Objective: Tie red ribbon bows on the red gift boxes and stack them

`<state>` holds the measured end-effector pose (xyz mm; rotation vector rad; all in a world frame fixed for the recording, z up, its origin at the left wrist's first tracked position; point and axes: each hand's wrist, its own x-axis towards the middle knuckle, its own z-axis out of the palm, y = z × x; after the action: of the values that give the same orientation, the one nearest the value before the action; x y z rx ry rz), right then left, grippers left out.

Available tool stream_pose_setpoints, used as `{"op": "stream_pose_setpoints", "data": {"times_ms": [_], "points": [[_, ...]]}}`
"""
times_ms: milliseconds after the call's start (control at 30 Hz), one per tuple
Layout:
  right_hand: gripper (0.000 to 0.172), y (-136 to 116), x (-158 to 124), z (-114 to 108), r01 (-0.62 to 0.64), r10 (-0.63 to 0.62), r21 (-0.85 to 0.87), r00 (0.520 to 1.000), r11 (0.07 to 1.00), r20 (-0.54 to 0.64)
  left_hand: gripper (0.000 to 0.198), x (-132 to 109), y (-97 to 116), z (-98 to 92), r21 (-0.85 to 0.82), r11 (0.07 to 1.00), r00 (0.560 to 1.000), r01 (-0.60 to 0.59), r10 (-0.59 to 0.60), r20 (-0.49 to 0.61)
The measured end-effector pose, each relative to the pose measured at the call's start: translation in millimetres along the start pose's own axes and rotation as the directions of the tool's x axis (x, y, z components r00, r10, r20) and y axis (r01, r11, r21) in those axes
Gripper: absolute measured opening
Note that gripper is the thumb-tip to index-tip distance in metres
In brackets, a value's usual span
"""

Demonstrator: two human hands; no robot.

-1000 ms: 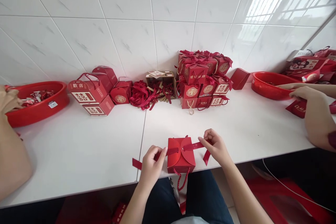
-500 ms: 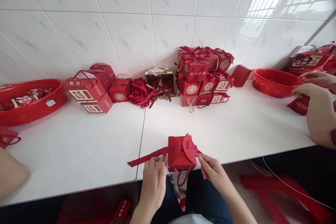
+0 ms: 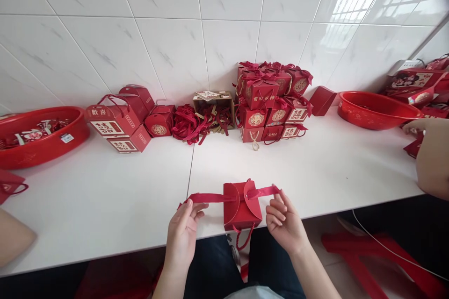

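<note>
A small red gift box (image 3: pixel 242 217) with rounded, overlapping top flaps stands at the table's front edge, its twisted cord handle hanging down toward me. A flat red ribbon (image 3: pixel 210 198) runs through the flaps and sticks out on both sides. On the left, my left hand (image 3: pixel 184 226) pinches one ribbon end between thumb and fingers. My right hand (image 3: pixel 285 219) grips the other end, its lower fingers curled in. Both ends are stretched out sideways, roughly level with the box top.
Finished red boxes (image 3: pixel 271 103) are stacked against the tiled wall. Beside them are a carton of ribbon pieces (image 3: pixel 213 112), a red ribbon heap (image 3: pixel 189 124) and more boxes (image 3: pixel 115 121). Red basins (image 3: pixel 75 126) stand left and right. Other people's arms (image 3: pixel 433 156) reach in at both sides.
Both hands have moved from beside the box to the ribbon ends. The right end, bunched up before, is now drawn out straight. My left hand has moved left and taken hold of its end.
</note>
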<state>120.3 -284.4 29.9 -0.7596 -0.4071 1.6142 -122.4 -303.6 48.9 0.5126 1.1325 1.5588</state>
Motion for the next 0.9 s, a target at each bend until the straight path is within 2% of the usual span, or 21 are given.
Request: {"op": "stream_pose_setpoints", "data": {"times_ms": [133,233,300,367,533,633,733,833,900], "points": [[0.01,-12,2,-2,0.184,-0.191,-0.074,0.976,0.98,-0.104,0.024,1,16,1.2,0.164,0.971,0.983,-0.172,0.181,-0.044],[0.007,-24,-1,3,0.339,-0.36,-0.15,0.921,0.929,-0.15,0.022,-3,32,10.8,0.301,0.899,0.935,-0.317,0.35,-0.059],[0.009,-32,-4,8,0.449,-0.495,-0.287,0.862,0.846,-0.11,0.02,-6,43,21.1,0.35,0.849,0.9,-0.396,0.434,-0.035],[0.014,-40,-5,15,0.505,-0.576,-0.447,0.817,0.738,-0.03,0.02,-8,52,32.2,0.368,0.81,0.876,-0.456,0.482,0.024],[0.019,-59,-5,38,0.539,-0.648,-0.663,0.754,0.519,0.105,0.029,-9,65,54.3,0.371,0.746,0.827,-0.554,0.544,0.14],[0.02,-69,-5,55,0.6,-0.672,-0.686,0.708,0.411,0.216,0.019,-8,70,64.4,0.332,0.71,0.781,-0.621,0.596,0.185],[0.016,-78,-4,69,0.643,-0.654,-0.641,0.703,0.419,0.278,0.01,-4,75,73.0,0.262,0.74,0.784,-0.62,0.567,0.253],[0.019,-85,-2,81,0.643,-0.617,-0.605,0.729,0.469,0.297,0.012,1,81,80.9,0.22,0.798,0.813,-0.562,0.482,0.328],[0.022,-88,-1,87,0.649,-0.595,-0.597,0.734,0.471,0.329,0.014,2,85,86.5,0.195,0.813,0.814,-0.548,0.466,0.346]]}}
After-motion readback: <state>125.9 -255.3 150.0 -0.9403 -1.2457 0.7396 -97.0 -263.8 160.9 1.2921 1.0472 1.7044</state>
